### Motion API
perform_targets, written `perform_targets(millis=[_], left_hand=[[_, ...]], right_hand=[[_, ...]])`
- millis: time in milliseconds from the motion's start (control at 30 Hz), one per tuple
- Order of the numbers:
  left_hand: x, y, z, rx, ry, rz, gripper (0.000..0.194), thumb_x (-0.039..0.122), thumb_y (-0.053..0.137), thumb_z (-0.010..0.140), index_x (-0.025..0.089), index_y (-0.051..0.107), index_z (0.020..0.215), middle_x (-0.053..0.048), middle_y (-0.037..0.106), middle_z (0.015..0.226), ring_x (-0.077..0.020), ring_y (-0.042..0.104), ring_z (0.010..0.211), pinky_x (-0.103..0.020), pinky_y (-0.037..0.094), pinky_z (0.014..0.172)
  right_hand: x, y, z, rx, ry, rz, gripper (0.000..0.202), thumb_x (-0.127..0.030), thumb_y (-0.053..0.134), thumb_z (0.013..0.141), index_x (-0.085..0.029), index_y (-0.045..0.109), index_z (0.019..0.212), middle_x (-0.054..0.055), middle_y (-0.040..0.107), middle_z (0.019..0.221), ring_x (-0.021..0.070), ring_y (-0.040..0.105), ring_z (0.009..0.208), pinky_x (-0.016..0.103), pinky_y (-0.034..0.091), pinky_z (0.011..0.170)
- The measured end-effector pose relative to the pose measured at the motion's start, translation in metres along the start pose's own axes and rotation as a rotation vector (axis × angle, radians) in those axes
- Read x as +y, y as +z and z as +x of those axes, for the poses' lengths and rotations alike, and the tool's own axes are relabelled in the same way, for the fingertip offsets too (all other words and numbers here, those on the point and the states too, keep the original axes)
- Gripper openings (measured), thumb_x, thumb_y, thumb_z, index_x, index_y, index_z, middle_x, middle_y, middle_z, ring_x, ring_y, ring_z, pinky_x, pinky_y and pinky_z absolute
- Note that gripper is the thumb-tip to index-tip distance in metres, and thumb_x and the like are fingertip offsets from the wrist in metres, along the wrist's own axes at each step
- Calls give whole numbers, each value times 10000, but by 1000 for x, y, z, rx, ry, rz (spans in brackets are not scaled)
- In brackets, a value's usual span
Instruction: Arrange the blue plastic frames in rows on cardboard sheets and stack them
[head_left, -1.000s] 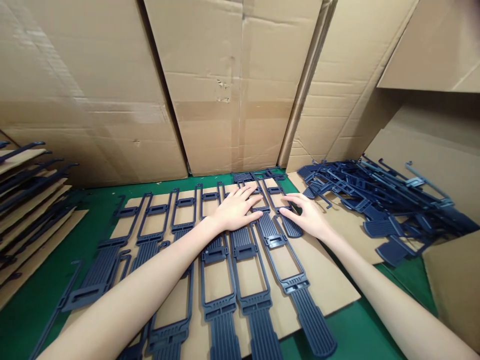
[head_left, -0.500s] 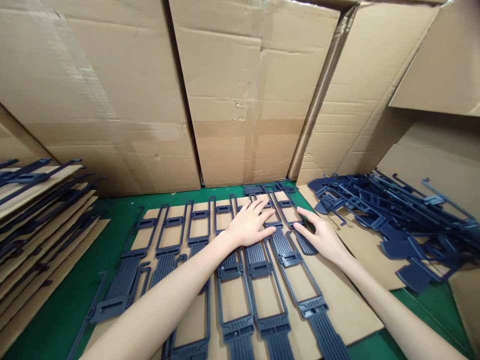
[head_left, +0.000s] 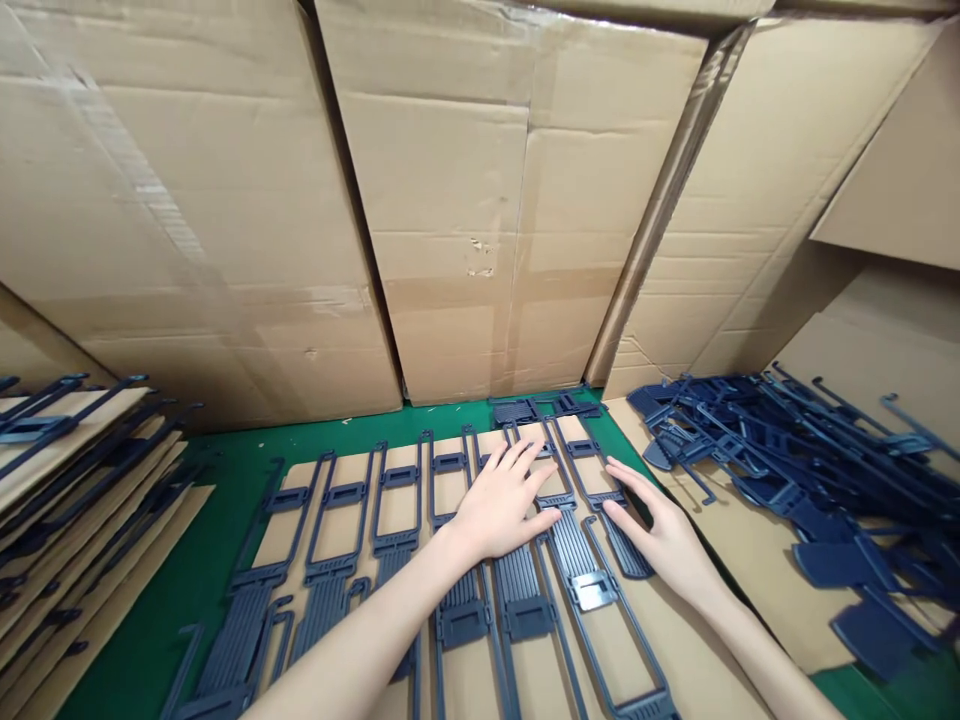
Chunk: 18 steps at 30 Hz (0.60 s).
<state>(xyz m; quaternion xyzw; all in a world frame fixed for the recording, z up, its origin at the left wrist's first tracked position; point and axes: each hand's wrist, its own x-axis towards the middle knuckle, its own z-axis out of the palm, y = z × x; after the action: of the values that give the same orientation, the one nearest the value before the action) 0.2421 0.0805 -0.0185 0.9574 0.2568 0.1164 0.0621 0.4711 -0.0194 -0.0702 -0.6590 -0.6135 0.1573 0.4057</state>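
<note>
Dark blue plastic frames with ribbed ends point(head_left: 572, 548) lie in two rows on a flat cardboard sheet point(head_left: 705, 655). Over the back row rests my left hand point(head_left: 506, 500), palm down with its fingers spread, partly covering a frame beneath it. My right hand point(head_left: 660, 530) is beside the rightmost back-row frame point(head_left: 628, 545), thumb and fingers apart around its right edge. Neither hand has its fingers closed on a part. Contact under the left palm is hidden.
At the left stands a stack of cardboard sheets point(head_left: 161, 530) with dark frames between them. A tangled heap of similar frames point(head_left: 780, 470) lies on the right. Large cardboard boxes point(head_left: 465, 200) wall off the back of the green table point(head_left: 315, 428).
The view has tilted up a little, so everything sits lower in the picture. Both hands keep nearly the same place over the frames.
</note>
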Motion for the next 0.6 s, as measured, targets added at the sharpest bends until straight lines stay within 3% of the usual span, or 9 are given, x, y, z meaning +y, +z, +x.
perform_targets(millis=[300,467,533,600], left_hand=[[-1,7,0,39,17,-6,538,523,439,914,189,469,1335,-136,335,1499,-282,229,1412,-498,199,1138],[0,10,1,44,7,9,554,531,405,923,151,491,1317,-161,337,1491,-305,250,1399,-501,221,1124],[0,11,0,33,13,15,565,534,385,927,144,488,1323,-168,347,1483,-310,259,1393,-505,224,1121],[0,13,0,41,20,27,564,536,371,931,142,496,1315,-171,354,1477,-307,263,1390,-508,225,1119]], right_hand=[[7,-1,1,1,-30,-6,414,-442,540,880,-275,517,1258,67,452,1421,255,413,1310,479,317,1112],[9,-9,5,188,9,155,429,-460,578,849,-262,520,1226,86,523,1338,256,516,1211,441,444,1008],[2,-17,10,280,31,147,403,-476,598,830,-249,560,1160,87,582,1252,257,568,1135,446,451,995],[-13,-24,20,285,33,100,358,-491,610,815,-241,605,1072,82,624,1175,254,606,1056,450,460,979]])
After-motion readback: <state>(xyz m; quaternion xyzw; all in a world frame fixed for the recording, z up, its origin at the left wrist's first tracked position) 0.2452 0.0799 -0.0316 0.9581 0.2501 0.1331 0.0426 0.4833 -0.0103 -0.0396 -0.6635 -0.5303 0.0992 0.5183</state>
